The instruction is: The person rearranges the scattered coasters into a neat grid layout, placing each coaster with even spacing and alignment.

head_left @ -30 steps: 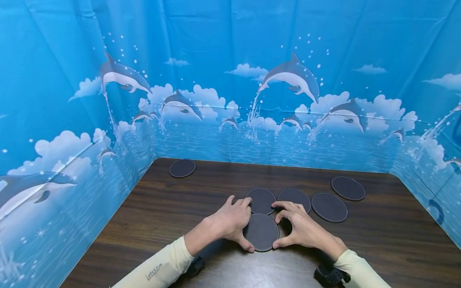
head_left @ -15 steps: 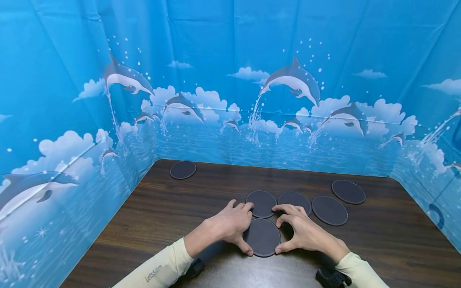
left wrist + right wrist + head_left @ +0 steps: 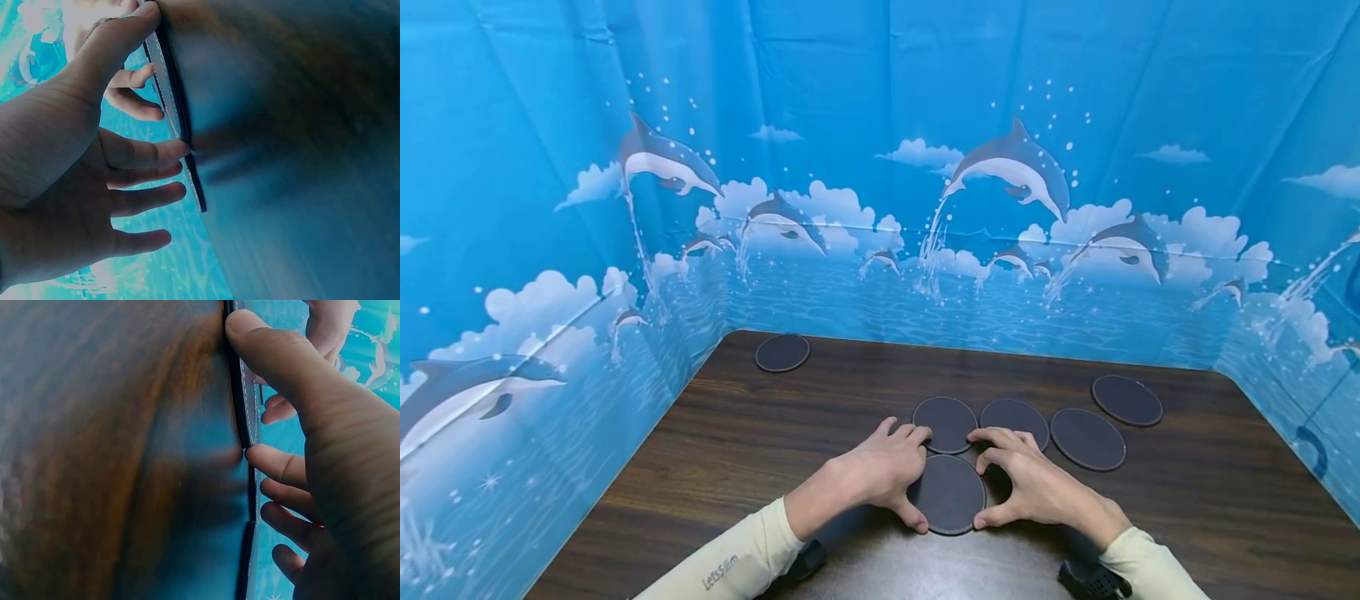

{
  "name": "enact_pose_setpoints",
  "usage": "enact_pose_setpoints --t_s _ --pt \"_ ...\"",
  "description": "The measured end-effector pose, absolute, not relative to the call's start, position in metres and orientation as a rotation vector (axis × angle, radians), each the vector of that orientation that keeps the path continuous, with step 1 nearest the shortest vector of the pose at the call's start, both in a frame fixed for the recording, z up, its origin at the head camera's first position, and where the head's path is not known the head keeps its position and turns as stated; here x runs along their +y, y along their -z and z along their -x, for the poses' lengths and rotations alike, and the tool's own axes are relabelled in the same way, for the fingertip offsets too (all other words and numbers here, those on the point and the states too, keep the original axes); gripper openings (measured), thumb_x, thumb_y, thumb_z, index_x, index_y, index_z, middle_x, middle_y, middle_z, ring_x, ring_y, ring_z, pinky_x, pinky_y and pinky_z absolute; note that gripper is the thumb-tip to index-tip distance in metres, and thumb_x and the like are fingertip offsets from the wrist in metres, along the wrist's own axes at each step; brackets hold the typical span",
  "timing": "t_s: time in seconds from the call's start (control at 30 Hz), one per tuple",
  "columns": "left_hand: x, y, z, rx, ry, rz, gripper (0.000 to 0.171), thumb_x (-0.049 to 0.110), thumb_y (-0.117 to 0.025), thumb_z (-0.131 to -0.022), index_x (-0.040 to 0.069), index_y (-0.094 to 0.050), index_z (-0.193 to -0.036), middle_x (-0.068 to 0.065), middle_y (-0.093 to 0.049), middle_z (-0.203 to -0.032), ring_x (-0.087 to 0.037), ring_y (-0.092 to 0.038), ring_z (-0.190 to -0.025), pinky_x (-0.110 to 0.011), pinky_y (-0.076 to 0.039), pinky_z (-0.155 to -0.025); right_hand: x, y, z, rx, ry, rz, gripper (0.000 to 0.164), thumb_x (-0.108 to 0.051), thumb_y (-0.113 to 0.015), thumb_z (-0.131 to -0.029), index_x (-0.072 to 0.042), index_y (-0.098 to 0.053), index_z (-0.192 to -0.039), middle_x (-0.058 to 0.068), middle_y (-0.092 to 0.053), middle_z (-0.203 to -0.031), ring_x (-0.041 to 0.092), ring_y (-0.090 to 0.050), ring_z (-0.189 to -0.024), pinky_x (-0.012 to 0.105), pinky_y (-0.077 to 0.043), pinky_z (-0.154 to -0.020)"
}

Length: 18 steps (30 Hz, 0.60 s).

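Observation:
A round dark coaster with a stitched rim lies flat on the table at the front, between both hands. My left hand holds its left side, thumb at the near rim and fingers toward the far side. On the right side, my right hand curls thumb and index finger along the rim. Both wrist views show thumb and fingertips right at the edge of the coaster. Directly behind it, nearly touching, lies a second coaster; fingertips of both hands reach its lower sides. A third coaster is partly covered by the right hand.
Further right lie a coaster and, behind it, another coaster. One more coaster sits alone near the far left corner. The dark wood table is backed by a blue dolphin-print curtain.
The hands and coasters keep nearly the same arrangement. The head view has shifted slightly, so the table appears a little lower than a second ago.

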State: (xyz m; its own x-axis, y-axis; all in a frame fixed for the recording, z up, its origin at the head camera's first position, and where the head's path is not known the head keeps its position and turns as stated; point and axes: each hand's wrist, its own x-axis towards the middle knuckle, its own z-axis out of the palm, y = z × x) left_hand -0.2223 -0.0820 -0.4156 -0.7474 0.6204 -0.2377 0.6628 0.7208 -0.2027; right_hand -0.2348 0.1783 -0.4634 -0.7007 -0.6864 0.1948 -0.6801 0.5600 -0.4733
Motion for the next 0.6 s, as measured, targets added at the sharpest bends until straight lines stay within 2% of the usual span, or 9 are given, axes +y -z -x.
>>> enact_pose_setpoints --t_s 0.33,0.6 --pt "-0.093 0.409 0.223 2.737 0.37 -1.03 0.099 0.086 -0.063 -0.072 0.013 -0.062 -0.139 -0.004 -0.04 -0.155 -0.022 -0.038 -0.142 -0.05 -0.029 -0.115 0.177 0.46 0.235 2.739 0.793 1.177 0.05 -0.066 -0.082 -0.073 -0.025 -0.065 -0.097 0.007 -0.045 -0.15 0.033 -0.04 -0.131 0.059 -0.031 -0.1" --pt "-0.114 0.392 0.235 2.807 0.313 -1.002 0.091 0.082 -0.064 -0.078 0.011 -0.066 -0.134 -0.007 -0.041 -0.155 -0.025 -0.039 -0.141 -0.054 -0.028 -0.114 0.183 0.448 0.244 2.783 0.853 1.196 0.046 -0.053 -0.086 -0.078 -0.021 -0.07 -0.107 0.006 -0.048 -0.149 0.033 -0.041 -0.135 0.061 -0.026 -0.105"
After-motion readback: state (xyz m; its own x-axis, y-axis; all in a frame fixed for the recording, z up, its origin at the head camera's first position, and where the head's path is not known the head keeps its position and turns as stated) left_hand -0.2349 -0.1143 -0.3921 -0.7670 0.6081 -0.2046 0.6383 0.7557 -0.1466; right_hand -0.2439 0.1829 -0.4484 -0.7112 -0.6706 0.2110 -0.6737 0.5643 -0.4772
